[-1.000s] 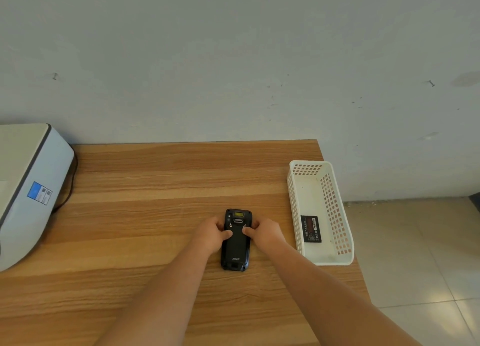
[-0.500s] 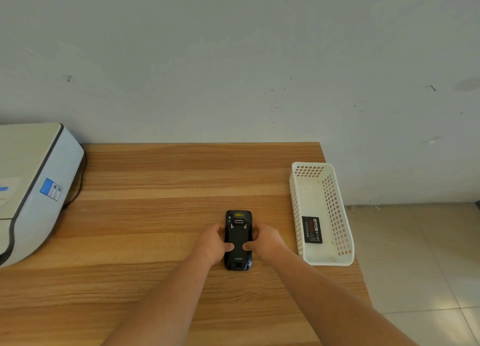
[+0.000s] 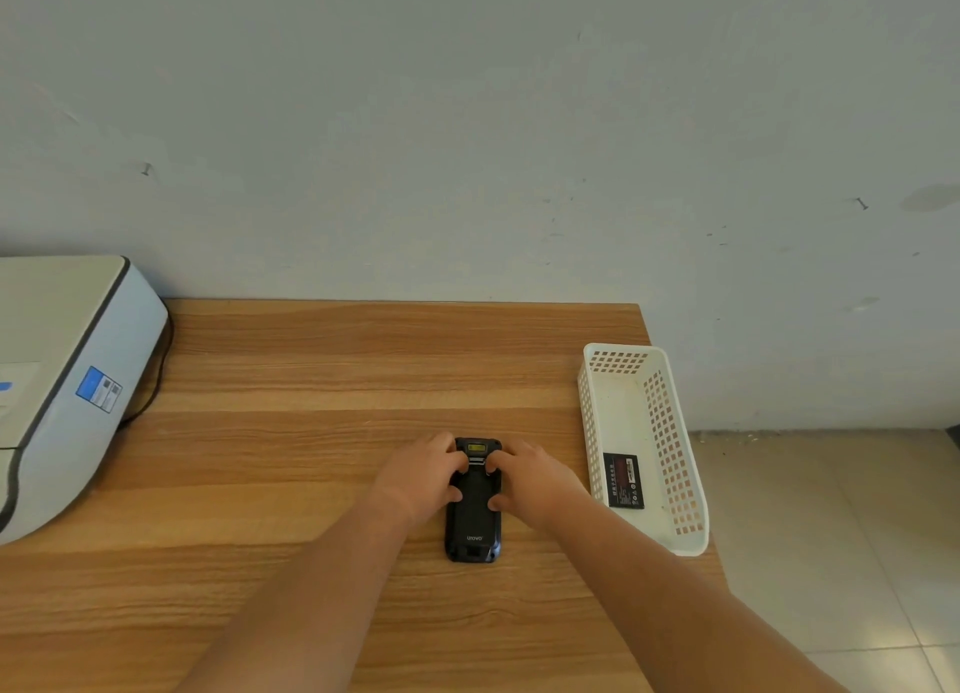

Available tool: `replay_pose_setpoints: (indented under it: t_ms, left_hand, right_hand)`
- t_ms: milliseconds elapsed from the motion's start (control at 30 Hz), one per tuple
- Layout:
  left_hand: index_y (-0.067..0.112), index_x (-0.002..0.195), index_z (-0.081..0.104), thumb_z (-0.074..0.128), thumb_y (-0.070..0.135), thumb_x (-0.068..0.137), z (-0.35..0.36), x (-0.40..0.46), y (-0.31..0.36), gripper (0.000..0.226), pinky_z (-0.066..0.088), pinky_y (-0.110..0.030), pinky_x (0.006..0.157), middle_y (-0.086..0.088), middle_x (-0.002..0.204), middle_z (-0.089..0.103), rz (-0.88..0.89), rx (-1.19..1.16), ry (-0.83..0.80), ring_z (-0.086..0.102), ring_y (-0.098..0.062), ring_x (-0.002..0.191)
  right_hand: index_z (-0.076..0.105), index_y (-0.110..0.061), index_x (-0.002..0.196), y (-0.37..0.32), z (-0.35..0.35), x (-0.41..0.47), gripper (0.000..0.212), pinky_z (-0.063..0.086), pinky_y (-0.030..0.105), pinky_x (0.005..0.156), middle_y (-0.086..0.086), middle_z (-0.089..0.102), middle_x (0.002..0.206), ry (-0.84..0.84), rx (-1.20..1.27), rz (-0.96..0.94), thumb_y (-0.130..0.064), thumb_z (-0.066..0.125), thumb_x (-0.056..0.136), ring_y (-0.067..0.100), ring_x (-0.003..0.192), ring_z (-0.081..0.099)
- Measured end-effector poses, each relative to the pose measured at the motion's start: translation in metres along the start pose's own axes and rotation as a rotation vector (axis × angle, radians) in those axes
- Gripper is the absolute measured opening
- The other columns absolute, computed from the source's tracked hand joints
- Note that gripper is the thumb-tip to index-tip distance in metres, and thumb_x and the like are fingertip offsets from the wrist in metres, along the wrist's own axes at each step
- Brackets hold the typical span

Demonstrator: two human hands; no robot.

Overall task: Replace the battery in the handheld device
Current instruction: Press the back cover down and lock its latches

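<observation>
Fingers of both the left hand and right hand grip the smooth black slab-shaped handheld device on woodgrain table.

Table: wood-grain top, far edge against the wall.
Wall: pale, scuffed, with a few small dark marks.
Printer: white and grey machine at the table's left end, partly out of view; blue label on its side.
Cable: dark, runs down just beside the printer.
Floor: beige tiles, right of the table.
</observation>
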State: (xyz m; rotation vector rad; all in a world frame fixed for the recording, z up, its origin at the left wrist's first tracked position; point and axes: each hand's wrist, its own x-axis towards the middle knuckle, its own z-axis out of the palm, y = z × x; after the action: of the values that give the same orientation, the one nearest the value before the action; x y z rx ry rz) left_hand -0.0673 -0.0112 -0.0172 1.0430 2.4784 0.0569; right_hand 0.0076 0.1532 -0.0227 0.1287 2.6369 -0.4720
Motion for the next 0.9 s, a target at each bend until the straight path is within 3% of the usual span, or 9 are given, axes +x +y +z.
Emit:
replay_pose_setpoints:
  t_ms: [267,467,900]
  left_hand:
    - [0.025,0.126,0.057,0.068,0.037,0.086,-0.002,0.005,0.0,0.043,0.044,-0.035,0.095,0.003,0.123,0.051,0.005,0.017,-0.003,0.047,-0.018,0.116]
    - [0.02,0.121,0.06,0.067,0.045,0.085,-0.009,0.014,-0.006,0.044,0.043,-0.033,0.09,0.003,0.116,0.053,0.101,0.06,-0.034,0.046,-0.016,0.112]
    - [0.02,0.119,0.06,0.068,0.036,0.086,-0.007,0.016,-0.002,0.038,0.041,-0.034,0.09,0.001,0.118,0.054,0.098,0.079,-0.015,0.046,-0.018,0.114]
  right_hand:
    - [0.052,-0.024,0.128,0.002,0.0,0.004,0.051,0.048,0.039,0.094,0.0,0.046,0.133,0.012,-0.02,-0.028,-0.038,0.07,0.083,0.022,0.124,0.042]
    - [0.052,-0.024,0.126,0.002,0.0,0.008,0.057,0.048,0.039,0.093,0.0,0.047,0.13,0.005,-0.037,-0.047,-0.048,0.072,0.079,0.02,0.122,0.042]
    - [0.054,-0.021,0.12,0.001,-0.002,0.013,0.053,0.048,0.039,0.093,0.0,0.05,0.125,-0.008,-0.054,-0.041,-0.044,0.075,0.077,0.02,0.12,0.043]
